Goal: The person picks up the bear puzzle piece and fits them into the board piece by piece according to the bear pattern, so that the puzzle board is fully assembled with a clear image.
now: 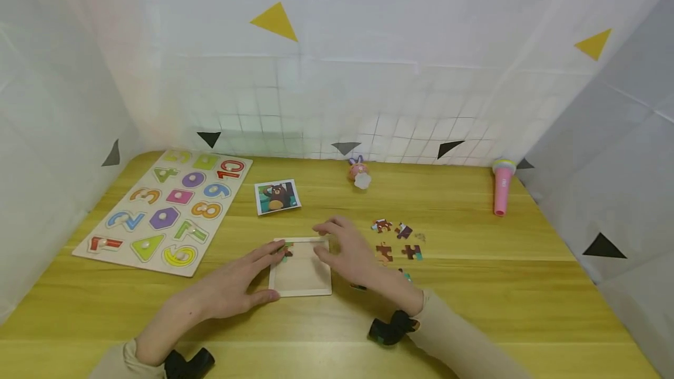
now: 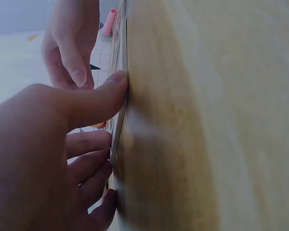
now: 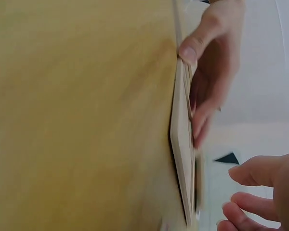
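A small square wooden puzzle tray (image 1: pixel 301 293) lies flat on the table before me. Jigsaw pieces (image 1: pixel 288 252) fill part of its far left corner, partly covered by my left fingers. My left hand (image 1: pixel 226 286) holds the tray's left side, its thumb at the near corner and its fingertips at the far one. Over the right side hovers my right hand (image 1: pixel 350 253), fingers loosely bent and apart; the right wrist view shows nothing between those fingers (image 3: pixel 253 171). Several loose jigsaw pieces (image 1: pixel 412 252) lie right of the tray, some partly behind my right wrist.
A bear picture card (image 1: pixel 278 196) lies beyond the tray. At the left is a number-and-shape peg board (image 1: pixel 118 255). A small bunny-eared toy (image 1: pixel 360 173) stands at the back, a pink toy microphone (image 1: pixel 502 192) at far right. White cloth walls (image 1: pixel 347 28) enclose the table.
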Demonstrator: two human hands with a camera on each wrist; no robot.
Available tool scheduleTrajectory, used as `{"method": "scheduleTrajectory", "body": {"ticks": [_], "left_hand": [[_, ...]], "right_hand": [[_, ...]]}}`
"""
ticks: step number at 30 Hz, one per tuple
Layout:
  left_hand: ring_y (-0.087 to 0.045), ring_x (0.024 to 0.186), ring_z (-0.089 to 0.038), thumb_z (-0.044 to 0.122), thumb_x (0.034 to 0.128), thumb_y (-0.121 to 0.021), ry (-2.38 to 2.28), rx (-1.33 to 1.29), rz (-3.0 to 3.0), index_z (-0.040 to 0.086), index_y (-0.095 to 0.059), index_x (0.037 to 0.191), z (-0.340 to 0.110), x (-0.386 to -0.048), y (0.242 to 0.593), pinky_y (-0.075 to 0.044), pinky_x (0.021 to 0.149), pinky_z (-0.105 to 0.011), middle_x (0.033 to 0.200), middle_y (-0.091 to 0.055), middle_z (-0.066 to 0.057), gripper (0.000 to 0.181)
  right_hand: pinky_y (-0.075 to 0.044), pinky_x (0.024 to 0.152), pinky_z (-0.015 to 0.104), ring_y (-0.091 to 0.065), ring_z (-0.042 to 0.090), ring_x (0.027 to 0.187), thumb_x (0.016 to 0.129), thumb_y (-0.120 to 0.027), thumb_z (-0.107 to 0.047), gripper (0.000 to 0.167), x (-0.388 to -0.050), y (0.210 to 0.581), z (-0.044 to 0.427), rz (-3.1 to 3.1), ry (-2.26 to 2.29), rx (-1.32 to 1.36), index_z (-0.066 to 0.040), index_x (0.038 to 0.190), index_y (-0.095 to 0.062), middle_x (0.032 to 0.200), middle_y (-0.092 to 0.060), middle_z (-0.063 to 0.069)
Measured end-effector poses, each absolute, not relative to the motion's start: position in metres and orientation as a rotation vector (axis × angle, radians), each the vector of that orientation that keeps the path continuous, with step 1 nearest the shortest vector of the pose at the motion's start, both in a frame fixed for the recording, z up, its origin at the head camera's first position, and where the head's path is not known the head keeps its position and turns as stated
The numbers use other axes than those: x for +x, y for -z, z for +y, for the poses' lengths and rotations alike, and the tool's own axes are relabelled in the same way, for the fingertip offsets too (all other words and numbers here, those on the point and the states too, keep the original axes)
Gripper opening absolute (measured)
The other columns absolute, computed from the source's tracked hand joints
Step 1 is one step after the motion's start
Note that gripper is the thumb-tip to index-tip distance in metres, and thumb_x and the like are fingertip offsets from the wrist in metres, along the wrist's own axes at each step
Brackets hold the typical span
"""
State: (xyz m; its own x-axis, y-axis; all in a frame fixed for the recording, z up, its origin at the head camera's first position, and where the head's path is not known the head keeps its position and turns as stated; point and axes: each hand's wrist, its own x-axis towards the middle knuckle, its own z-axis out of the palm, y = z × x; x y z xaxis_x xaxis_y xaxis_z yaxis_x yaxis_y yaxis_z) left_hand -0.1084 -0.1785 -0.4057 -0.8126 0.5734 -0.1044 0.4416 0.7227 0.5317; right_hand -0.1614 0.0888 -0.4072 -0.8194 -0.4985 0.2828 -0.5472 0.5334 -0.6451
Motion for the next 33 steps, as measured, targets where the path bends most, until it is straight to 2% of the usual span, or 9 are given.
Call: {"method": "scheduleTrajectory", "body": {"ticks": [8,14,19,29,33], "left_hand": [[-0.033,0.148,-0.028,0.055,0.0959,-0.059,-0.731,0.781,2.671,0.022,-0.033,0.158,-0.178,-0.108,0.408,-0.037,0.115,-0.055,0.167,-0.019,0.005,0.075],[-0.033,0.148,-0.03,0.054,0.0967,-0.058,-0.729,0.81,2.678,0.021,-0.033,0.158,-0.178,-0.108,0.408,-0.038,0.113,-0.056,0.167,-0.019,0.002,0.074],[-0.032,0.149,-0.027,0.053,0.0965,-0.059,-0.713,0.803,2.685,0.021,-0.033,0.158,-0.178,-0.109,0.409,-0.037,0.114,-0.054,0.167,-0.019,0.003,0.074],[-0.032,0.148,-0.029,0.055,0.0964,-0.058,-0.718,0.791,2.676,0.022,-0.032,0.158,-0.178,-0.108,0.408,-0.036,0.114,-0.056,0.167,-0.018,0.003,0.074],[-0.031,0.149,-0.025,0.051,0.0964,-0.06,-0.698,0.791,2.687,0.022,-0.032,0.158,-0.179,-0.108,0.408,-0.036,0.115,-0.053,0.167,-0.018,0.005,0.074]], "right_hand": [[-0.051,0.091,0.053,-0.059,0.029,0.109,0.092,-0.072,-0.013,0.033,-0.164,0.405,0.13,-2.68,-1.233,0.817,-0.002,0.122,-0.067,0.113,-0.063,0.009],[-0.052,0.088,0.053,-0.06,0.03,0.107,0.091,-0.074,-0.016,0.036,-0.167,0.402,0.156,-2.689,-1.175,0.778,-0.003,0.124,-0.068,0.113,-0.065,0.012],[-0.052,0.084,0.05,-0.059,0.032,0.103,0.091,-0.074,-0.015,0.039,-0.17,0.405,0.17,-2.694,-1.181,0.746,-0.003,0.127,-0.066,0.113,-0.065,0.012],[-0.053,0.086,0.05,-0.06,0.031,0.107,0.09,-0.075,-0.012,0.042,-0.178,0.408,0.185,-2.759,-1.199,0.656,-0.001,0.129,-0.064,0.113,-0.063,0.013],[-0.053,0.09,0.051,-0.06,0.032,0.11,0.09,-0.074,-0.01,0.043,-0.182,0.411,0.19,-2.79,-1.213,0.61,0.0,0.13,-0.062,0.117,-0.063,0.014]]}}
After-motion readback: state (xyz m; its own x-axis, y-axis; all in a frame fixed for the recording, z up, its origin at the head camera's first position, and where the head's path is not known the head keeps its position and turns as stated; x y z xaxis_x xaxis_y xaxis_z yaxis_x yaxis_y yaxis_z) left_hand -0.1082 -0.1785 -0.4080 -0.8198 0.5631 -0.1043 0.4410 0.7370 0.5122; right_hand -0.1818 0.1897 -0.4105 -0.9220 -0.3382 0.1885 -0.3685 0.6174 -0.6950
